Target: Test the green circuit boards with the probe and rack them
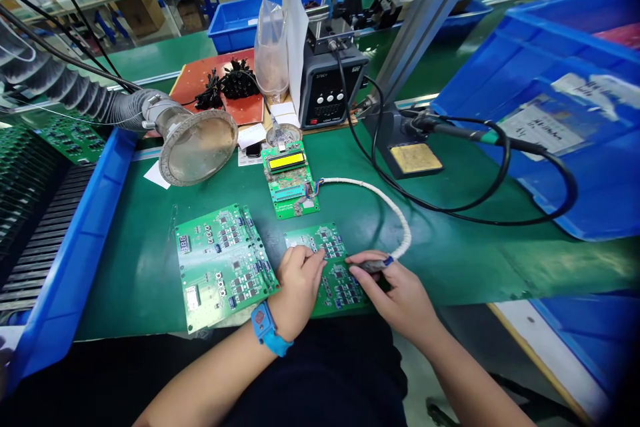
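Note:
My left hand (299, 287), with a blue wristband, rests with curled fingers on the left edge of a green circuit board (334, 267) at the table's near edge and holds it down. My right hand (400, 290) pinches a small grey connector (374, 265) against the board's right side. A white braided cable (395, 213) runs from that connector to a tester board with a yellow display (289, 177). A larger green panel of boards (223, 265) lies flat just left of my left hand.
A fume extractor hose with a round funnel (197, 145) hangs at the left. A soldering station (330, 83), iron stand (413, 150) and black cables sit behind. Blue bins (565, 113) crowd the right; a blue rack of boards (55, 240) fills the left.

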`<state>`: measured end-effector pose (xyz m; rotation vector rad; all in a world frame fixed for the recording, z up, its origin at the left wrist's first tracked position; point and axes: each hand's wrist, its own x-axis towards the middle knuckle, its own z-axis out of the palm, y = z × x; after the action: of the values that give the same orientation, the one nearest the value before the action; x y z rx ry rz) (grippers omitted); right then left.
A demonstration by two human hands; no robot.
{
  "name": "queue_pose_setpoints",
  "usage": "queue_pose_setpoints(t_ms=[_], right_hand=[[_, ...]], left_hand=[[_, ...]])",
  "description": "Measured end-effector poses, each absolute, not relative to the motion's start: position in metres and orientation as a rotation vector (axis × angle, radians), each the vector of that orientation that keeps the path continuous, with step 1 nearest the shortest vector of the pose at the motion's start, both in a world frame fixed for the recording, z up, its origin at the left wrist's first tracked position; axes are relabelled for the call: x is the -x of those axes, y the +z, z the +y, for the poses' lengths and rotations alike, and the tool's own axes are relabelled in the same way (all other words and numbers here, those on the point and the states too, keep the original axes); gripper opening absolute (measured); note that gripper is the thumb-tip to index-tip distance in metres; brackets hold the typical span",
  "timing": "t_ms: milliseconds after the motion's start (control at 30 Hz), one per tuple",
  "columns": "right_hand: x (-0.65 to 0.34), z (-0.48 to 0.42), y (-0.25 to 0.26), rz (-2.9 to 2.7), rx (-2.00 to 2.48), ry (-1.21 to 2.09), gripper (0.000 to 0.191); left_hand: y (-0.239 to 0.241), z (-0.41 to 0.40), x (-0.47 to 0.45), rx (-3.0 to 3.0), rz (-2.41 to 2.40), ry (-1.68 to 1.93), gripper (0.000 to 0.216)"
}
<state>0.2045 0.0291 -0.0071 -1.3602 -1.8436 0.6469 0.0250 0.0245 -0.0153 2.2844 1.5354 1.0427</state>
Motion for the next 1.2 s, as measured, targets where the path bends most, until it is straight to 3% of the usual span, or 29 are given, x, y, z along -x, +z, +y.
queue_pose_setpoints(t_ms=[467, 1200], right_hand=[[-0.2018, 0.0312, -0.0113, -1.879, 1.294, 0.560, 0.005], [-0.2021, 0.0321, -0.0109, -1.876, 1.350, 0.614, 0.013]], left_hand=[[-0.0176, 0.0247, -0.0253, -2.285, 1.565, 1.039, 0.022], [-0.0160, 0.0248, -0.0256, -2.289, 1.562, 1.040, 0.023]])
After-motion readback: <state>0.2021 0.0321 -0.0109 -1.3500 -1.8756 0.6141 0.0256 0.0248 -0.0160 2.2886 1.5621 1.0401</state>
